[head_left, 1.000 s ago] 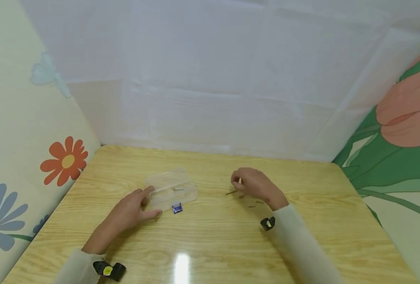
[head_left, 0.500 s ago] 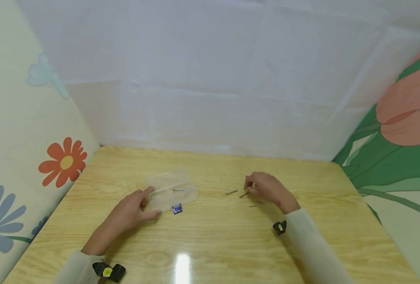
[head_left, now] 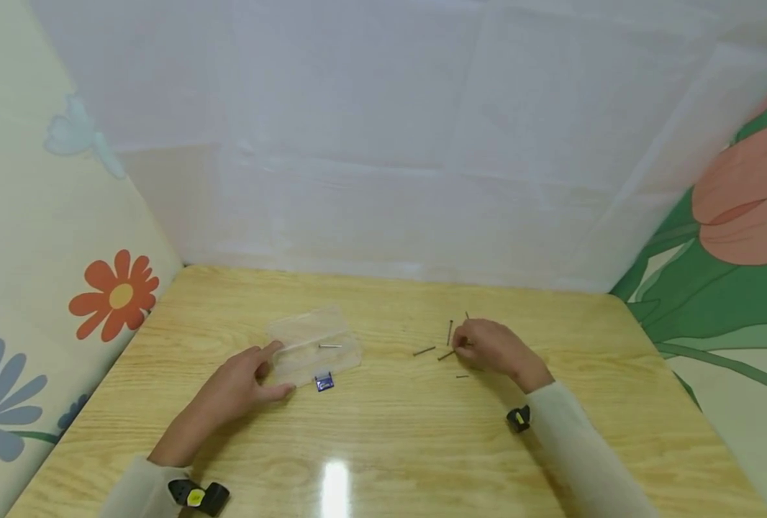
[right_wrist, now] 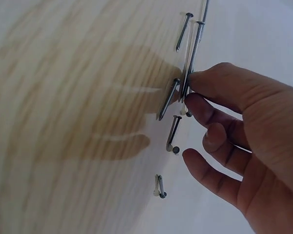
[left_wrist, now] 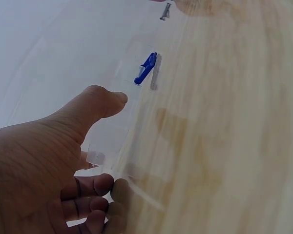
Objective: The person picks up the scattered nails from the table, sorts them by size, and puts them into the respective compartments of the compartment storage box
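A: Hands?
B: R hand (head_left: 495, 347) pinches a nail (right_wrist: 194, 51), w/ other nails (right_wrist: 170, 99) alongside; L hand (head_left: 244, 386), loosely spread, touches clear plastic box (head_left: 309, 361).
A: Tip?
B: R fingertips shd stay clear of adj. ones.

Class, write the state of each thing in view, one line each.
Clear case: opened out on the table
Blue latch: unfastened
Nail in the case: lying down
Loose nails: scattered on the table
Left hand: holding the case's end
Right hand: at the nails; grip unclear

Wood-grain table (head_left: 396, 439), creased white sheet (head_left: 370, 144), red flower print (head_left: 121, 296)
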Tool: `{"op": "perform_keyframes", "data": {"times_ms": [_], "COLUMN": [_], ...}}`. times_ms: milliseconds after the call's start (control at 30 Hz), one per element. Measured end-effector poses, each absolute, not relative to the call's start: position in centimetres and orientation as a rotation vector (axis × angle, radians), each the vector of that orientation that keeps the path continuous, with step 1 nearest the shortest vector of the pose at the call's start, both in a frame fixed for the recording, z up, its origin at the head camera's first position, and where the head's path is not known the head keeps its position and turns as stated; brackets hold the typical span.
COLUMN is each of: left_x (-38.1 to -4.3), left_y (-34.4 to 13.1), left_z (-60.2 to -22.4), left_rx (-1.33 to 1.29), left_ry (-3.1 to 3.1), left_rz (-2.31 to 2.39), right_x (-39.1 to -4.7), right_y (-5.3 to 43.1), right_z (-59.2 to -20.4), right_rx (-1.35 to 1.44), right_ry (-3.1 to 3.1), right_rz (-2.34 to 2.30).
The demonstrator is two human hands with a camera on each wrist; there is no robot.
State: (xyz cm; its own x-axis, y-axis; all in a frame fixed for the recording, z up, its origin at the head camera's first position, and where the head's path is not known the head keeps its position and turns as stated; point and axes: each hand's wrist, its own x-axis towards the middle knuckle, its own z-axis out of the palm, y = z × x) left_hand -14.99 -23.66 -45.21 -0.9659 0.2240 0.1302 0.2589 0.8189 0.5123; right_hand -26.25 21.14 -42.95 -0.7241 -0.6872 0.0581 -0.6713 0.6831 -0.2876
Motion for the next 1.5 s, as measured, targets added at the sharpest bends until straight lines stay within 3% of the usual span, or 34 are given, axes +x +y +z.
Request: {"op": "perform_keyframes", "data": {"times_ms": [567, 1500], "left_x": [-14.98, -14.93], "left_y": [-23.88, -24.1], "left_z": [-45.31, -45.51], "left_rx": [-0.375, -0.358], "left_ry": [-2.957, -2.935], "left_rz": [-0.85, -0.875], "right_x": [-26.04, -26.32], "right_y": [20.79, 20.7], "right_z": [-43.34, -43.72], "right_rx": [-1.349, -1.324], "right_ry": [2.822, 2.792], "right_rz": [-0.192, -0.294]}}
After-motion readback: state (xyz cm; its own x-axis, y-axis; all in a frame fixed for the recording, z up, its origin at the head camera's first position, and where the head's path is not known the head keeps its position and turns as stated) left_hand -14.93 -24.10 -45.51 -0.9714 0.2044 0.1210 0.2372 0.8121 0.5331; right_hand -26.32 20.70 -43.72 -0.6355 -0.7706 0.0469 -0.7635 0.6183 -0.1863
